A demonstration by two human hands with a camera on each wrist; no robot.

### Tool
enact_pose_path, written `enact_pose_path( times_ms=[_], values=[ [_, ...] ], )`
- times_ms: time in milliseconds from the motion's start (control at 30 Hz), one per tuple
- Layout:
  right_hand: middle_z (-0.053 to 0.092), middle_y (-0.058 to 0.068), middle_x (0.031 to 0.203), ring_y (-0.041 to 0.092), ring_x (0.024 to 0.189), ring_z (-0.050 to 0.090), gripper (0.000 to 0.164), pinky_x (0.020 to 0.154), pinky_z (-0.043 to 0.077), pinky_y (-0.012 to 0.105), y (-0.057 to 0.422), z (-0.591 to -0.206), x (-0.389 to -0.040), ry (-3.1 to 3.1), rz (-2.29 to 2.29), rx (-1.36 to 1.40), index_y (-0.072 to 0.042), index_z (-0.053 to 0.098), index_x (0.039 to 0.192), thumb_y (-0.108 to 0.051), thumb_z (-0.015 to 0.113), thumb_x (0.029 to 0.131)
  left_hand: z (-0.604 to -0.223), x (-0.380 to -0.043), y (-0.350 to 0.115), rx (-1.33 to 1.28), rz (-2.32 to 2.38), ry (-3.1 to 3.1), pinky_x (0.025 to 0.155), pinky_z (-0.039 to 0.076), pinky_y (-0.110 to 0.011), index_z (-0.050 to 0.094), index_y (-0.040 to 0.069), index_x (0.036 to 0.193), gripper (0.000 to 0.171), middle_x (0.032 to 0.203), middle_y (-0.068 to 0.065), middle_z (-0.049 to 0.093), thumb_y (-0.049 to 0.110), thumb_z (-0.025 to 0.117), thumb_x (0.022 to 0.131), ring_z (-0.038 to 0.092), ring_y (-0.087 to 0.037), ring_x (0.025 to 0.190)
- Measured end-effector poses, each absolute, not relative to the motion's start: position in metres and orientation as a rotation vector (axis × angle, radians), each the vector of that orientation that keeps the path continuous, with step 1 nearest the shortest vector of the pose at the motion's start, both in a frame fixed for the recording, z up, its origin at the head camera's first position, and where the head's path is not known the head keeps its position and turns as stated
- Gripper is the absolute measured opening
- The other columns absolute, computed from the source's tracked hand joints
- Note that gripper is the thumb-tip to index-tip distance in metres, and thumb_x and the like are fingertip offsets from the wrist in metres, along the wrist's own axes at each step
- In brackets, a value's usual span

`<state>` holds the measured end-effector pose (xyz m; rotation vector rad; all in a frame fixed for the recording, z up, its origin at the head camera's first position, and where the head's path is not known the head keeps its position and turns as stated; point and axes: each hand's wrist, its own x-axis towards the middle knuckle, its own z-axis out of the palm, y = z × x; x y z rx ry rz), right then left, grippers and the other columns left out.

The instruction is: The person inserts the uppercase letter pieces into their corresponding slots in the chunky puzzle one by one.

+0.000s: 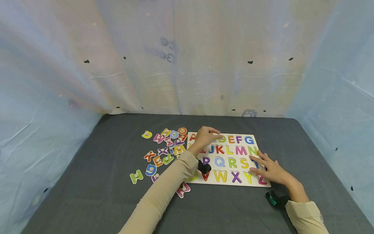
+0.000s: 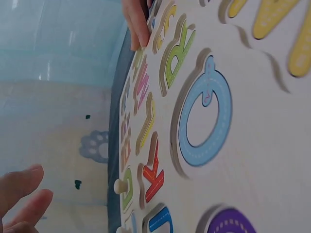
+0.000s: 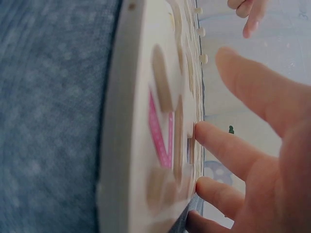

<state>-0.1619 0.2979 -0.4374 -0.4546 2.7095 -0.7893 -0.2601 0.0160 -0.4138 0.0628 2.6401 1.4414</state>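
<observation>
Call the middle of the board [image 1: 228,183] the clock's centre. Nearest is a pink loose letter [image 1: 183,189] by the board's edge at 8 o'clock, partly tucked behind the left sleeve [image 1: 163,191], which cuts across that corner and, with a black gadget [image 1: 204,167] on that wrist, blocks a few letters. A jumble of other loose letters, like the blue one [image 1: 151,170], spreads from 9 to 10 on the dark tablecloth [image 1: 96,182]. Way back at 12 hangs a pale curtain [image 1: 204,81] with a paw print [image 1: 249,113].

Readable, front row first: V W X Y Z, then P Q R S, J K L M N, and E F G up back. The D [image 2: 127,196] has a knob on it.

Right hand [image 1: 270,169], around 3–4: fingers spread, tips resting on the board. Left hand [image 1: 204,137], around 11: thumb and finger apart over the top row, nothing in them that I can see, though the wrist view is dim and only catches fingertips.
</observation>
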Motion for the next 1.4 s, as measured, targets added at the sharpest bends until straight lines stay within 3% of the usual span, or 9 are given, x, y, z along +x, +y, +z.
enact_pose_path(
  times_ms=[67,167,767,1167,1400],
  values=[
    [0.017,0.033,0.156,0.062,0.139,0.011,0.070,0.100,0.004,0.082,0.298,-0.437,-0.162,2.712,-0.789,-0.460,-0.007,0.043,0.144,-0.040,0.065,0.087,-0.412,-0.258,0.010,0.099,1.444,2.621,0.047,0.024,-0.022,0.078,0.020,0.099,0.023,0.054,0.007,0.037,0.036,0.076,0.081,0.029,-0.009,0.049],
    [0.017,0.033,0.155,0.062,0.139,0.011,0.070,0.100,0.004,0.082,0.298,-0.437,-0.162,2.714,-0.792,-0.467,-0.006,0.043,0.144,-0.040,0.065,0.087,-0.408,-0.253,0.001,0.148,1.450,2.599,0.043,0.022,-0.022,0.077,0.019,0.100,0.023,0.048,0.006,0.030,0.034,0.076,0.082,0.025,-0.009,0.043],
    [0.015,0.033,0.156,0.062,0.139,0.009,0.072,0.100,0.002,0.081,0.297,-0.433,-0.162,2.700,-0.792,-0.444,-0.006,0.041,0.145,-0.041,0.065,0.086,-0.399,-0.224,-0.096,0.362,1.424,2.548,0.050,0.026,-0.023,0.075,0.007,0.103,0.023,0.050,0.005,0.029,0.023,0.071,0.087,0.025,-0.011,0.047],
    [0.015,0.033,0.156,0.062,0.140,0.009,0.071,0.100,0.003,0.081,0.296,-0.436,-0.162,2.692,-0.779,-0.443,-0.007,0.042,0.145,-0.041,0.064,0.088,-0.408,-0.203,-0.156,0.319,1.322,2.625,0.045,0.023,-0.022,0.075,0.005,0.102,0.022,0.048,0.006,0.028,0.022,0.071,0.087,0.021,-0.010,0.043],
    [0.015,0.032,0.156,0.062,0.139,0.010,0.071,0.100,0.003,0.081,0.295,-0.436,-0.162,2.697,-0.763,-0.439,-0.008,0.041,0.146,-0.042,0.064,0.087,-0.416,-0.190,-0.187,0.250,1.254,2.623,0.048,0.031,-0.024,0.075,0.005,0.103,0.025,0.048,0.006,0.032,0.023,0.071,0.088,0.028,-0.011,0.044]
  ],
)
